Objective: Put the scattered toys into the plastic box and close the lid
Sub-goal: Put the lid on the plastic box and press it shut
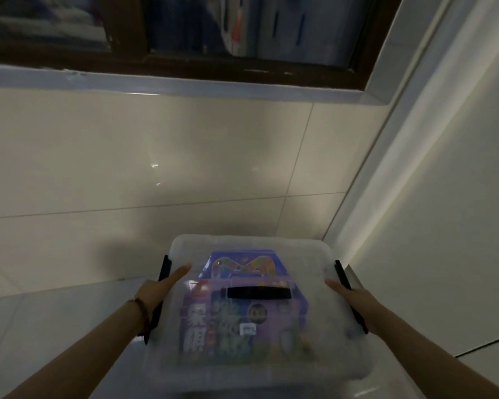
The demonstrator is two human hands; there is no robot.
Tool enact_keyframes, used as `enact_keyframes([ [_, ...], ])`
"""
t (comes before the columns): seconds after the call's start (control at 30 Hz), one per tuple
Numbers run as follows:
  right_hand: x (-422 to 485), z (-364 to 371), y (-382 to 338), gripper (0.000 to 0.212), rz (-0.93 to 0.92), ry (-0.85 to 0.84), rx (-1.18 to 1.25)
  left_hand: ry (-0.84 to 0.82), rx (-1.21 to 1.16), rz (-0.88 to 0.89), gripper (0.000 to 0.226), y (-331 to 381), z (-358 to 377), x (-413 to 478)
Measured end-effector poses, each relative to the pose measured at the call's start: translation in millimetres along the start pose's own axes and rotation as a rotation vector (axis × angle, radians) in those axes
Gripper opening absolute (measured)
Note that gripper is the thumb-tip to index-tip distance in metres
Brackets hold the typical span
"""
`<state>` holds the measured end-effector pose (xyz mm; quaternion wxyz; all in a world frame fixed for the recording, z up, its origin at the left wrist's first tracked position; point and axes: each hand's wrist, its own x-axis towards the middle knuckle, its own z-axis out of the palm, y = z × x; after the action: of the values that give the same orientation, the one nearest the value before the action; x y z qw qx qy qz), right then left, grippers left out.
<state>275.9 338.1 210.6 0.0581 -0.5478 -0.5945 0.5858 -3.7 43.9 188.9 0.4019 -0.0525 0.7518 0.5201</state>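
A clear plastic box (323, 352) sits low in the view with its translucent lid (190, 249) on top. A black handle (259, 292) lies across the lid's middle, and black side latches (165, 267) run along both edges. Through the lid I see colourful toy boxes (228, 329), blue and purple. My left hand (163, 286) grips the box's left edge by the latch, thumb on the lid. My right hand (347, 298) presses against the right edge beside the other latch (343, 276). The picture is dim and blurred.
Pale glossy floor tiles (156, 156) stretch ahead. A dark wooden window or door frame (242, 67) crosses the top above a white sill. A white wall (444, 197) runs close along the right side of the box.
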Motion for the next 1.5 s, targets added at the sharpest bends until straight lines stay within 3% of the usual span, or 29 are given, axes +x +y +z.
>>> enact_keyframes([
  [0.13, 43, -39, -49, 0.057, -0.100, 0.032, -0.116, -0.025, -0.030, 0.129, 0.060, 39, 53, 1],
  [0.2, 68, -56, -65, 0.054, -0.134, 0.040, -0.137, -0.015, -0.043, 0.227, 0.052, 49, 80, 9],
  [0.33, 120, -86, -87, 0.063, -0.179, 0.025, -0.159, -0.031, -0.080, 0.364, 0.080, 60, 128, 37],
  [0.43, 162, -104, -88, 0.093, -0.213, 0.014, -0.184, 0.003, -0.128, 0.382, 0.072, 59, 157, 51],
  [0.5, 178, -110, -85, 0.101, -0.202, -0.006, -0.211, 0.004, -0.142, 0.349, 0.080, 53, 171, 61],
  [0.63, 189, -111, -67, 0.080, -0.217, 0.031, -0.253, -0.002, -0.149, 0.306, 0.095, 38, 191, 78],
  [0.87, 207, -112, -46, 0.074, -0.227, 0.043, -0.269, 0.086, -0.128, 0.273, 0.092, 35, 208, 82],
  [1.03, 203, -103, -46, 0.070, -0.318, 0.076, -0.358, 0.110, -0.063, 0.233, 0.135, 35, 208, 81],
  [1.13, 188, -85, -54, 0.071, -0.389, 0.127, -0.362, 0.122, -0.028, 0.239, 0.138, 33, 209, 80],
  [1.23, 160, -51, -44, 0.063, -0.465, 0.151, -0.411, 0.133, 0.207, 0.429, 0.125, 26, 214, 64],
  [1.3, 145, -27, -16, 0.078, -0.511, 0.055, -0.649, 0.138, 0.574, 0.509, 0.121, 13, 214, 51],
  [1.4, 122, -10, 25, 0.116, -0.546, -0.095, -1.087, -0.002, 1.079, 0.518, 0.148, -6, 210, 40],
  [1.5, 110, -8, 39, 0.120, -0.594, -0.076, -1.183, -0.091, 1.230, 0.577, 0.151, -13, 203, 40],
])
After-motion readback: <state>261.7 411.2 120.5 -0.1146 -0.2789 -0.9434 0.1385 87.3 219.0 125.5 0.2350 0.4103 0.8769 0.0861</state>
